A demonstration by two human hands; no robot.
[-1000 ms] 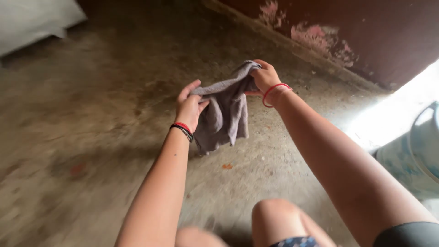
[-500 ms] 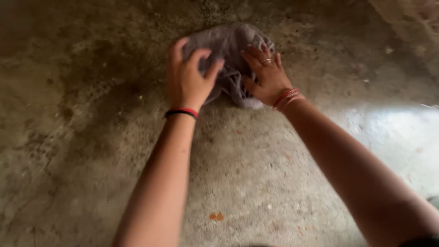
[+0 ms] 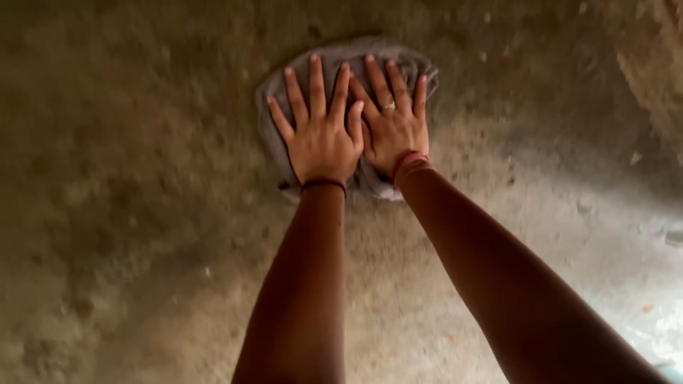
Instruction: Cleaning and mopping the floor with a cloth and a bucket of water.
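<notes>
left hand point(image 3: 321, 142) and right hand point(image 3: 390, 128) — both spread flat — press a grey cloth point(image 3: 420, 73) onto rough, stained concrete floor point(image 3: 128, 213).

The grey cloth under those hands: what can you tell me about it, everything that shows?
The grey cloth looks like soft, thin fabric, plain and without pattern, with a paler edge at its near side. It lies bunched into a rough, rounded patch, pressed flat on the concrete floor. The left hand and right hand lie palm-down on it, side by side, fingers spread, covering most of its middle; only its rim shows around them. The picture is blurred, so weave and stains cannot be told.
</notes>
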